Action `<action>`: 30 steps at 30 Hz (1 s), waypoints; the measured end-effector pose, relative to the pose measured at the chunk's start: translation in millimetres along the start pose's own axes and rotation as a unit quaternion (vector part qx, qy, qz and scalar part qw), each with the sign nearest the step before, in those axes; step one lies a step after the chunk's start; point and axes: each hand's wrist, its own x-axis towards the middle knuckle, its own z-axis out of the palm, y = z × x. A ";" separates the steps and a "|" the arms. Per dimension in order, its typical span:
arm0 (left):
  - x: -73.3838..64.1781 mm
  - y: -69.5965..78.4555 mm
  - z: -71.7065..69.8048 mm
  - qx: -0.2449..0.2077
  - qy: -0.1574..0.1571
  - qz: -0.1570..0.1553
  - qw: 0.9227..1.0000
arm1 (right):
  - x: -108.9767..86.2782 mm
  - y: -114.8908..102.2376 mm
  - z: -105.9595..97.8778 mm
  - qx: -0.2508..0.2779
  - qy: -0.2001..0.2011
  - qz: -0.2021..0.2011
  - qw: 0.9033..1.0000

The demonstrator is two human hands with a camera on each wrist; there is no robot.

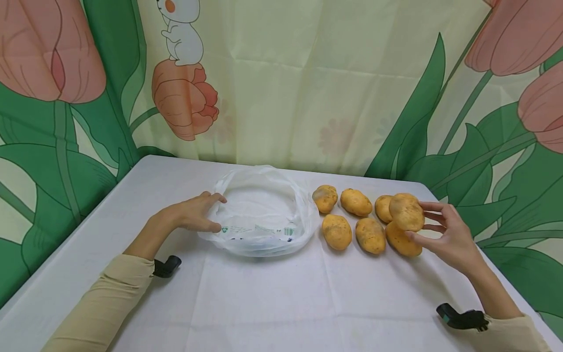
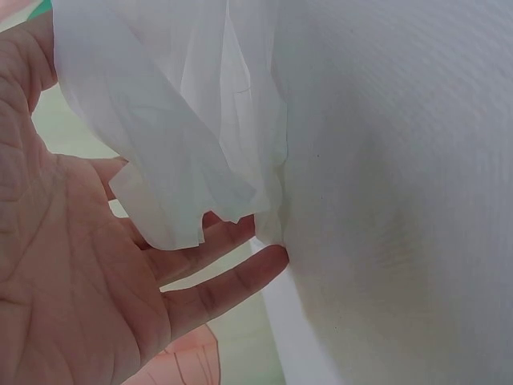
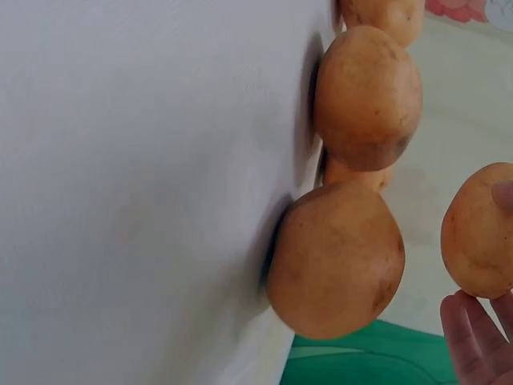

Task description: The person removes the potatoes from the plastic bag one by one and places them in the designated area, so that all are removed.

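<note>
My right hand (image 1: 453, 239) pinches a potato (image 1: 406, 211) between thumb and fingertips, raised above the other potatoes. The right wrist view has the held potato (image 3: 481, 233) at its right edge, apart from those on the table. At the left rim of a white plastic bag (image 1: 259, 247), my left hand (image 1: 191, 212) rests with fingers and thumb spread. The left wrist view has loose folds of the bag (image 2: 160, 120) hanging in front of the extended fingers (image 2: 228, 285). The bag's mouth is wide and faces up.
Several potatoes lie in two rows right of the bag, including one at the front (image 1: 336, 232) and one at the back (image 1: 356, 202). A white cloth covers the table (image 1: 272, 303). Behind it hangs a flower-printed curtain (image 1: 272, 98).
</note>
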 end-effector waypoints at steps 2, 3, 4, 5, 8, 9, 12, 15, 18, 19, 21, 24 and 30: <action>-0.1 0.4 0.0 -0.001 0.000 -0.001 1.000 | -0.4 2.3 -2.2 0.003 0.001 0.001 1.000; -0.2 0.6 0.0 -0.001 0.000 -0.001 1.000 | -0.8 3.8 -3.5 0.003 0.002 0.001 1.000; -0.1 0.5 0.1 -0.001 0.000 -0.001 1.000 | -1.3 5.3 -4.8 0.003 0.002 0.003 1.000; -0.1 0.5 0.2 -0.001 0.000 -0.001 1.000 | -2.1 7.1 -6.3 0.004 0.002 0.005 1.000; 0.4 -0.2 0.6 0.000 0.001 0.000 1.000 | -4.8 12.7 -11.1 0.004 0.000 0.010 1.000; 0.6 -0.3 0.8 0.001 0.001 -0.001 1.000 | -5.7 14.6 -12.8 0.006 0.000 0.015 1.000; 0.4 -0.2 0.8 -0.001 0.001 0.000 1.000 | -8.5 20.0 -17.9 0.007 0.000 0.028 1.000; -0.4 -0.4 0.1 -0.002 0.001 -0.001 1.000 | -11.1 26.3 -22.8 0.004 0.000 0.042 0.999; -1.8 -0.1 -1.5 -0.002 0.000 0.000 1.000 | -14.2 33.7 -27.1 -0.002 -0.006 0.054 0.998; -2.2 -0.1 -1.9 -0.001 0.000 -0.001 1.000 | -15.4 36.3 -28.5 -0.004 -0.009 0.059 0.998; -2.9 0.3 -2.7 -0.002 0.000 -0.001 1.000 | -17.8 41.3 -31.1 -0.011 -0.014 0.067 0.998; -3.1 0.1 -3.4 -0.001 0.001 0.004 1.000 | -21.1 48.3 -35.2 -0.020 -0.026 0.086 0.996; -2.4 -1.5 -4.9 -0.003 0.002 0.008 1.000 | -24.6 60.6 -41.0 -0.025 -0.045 0.101 0.994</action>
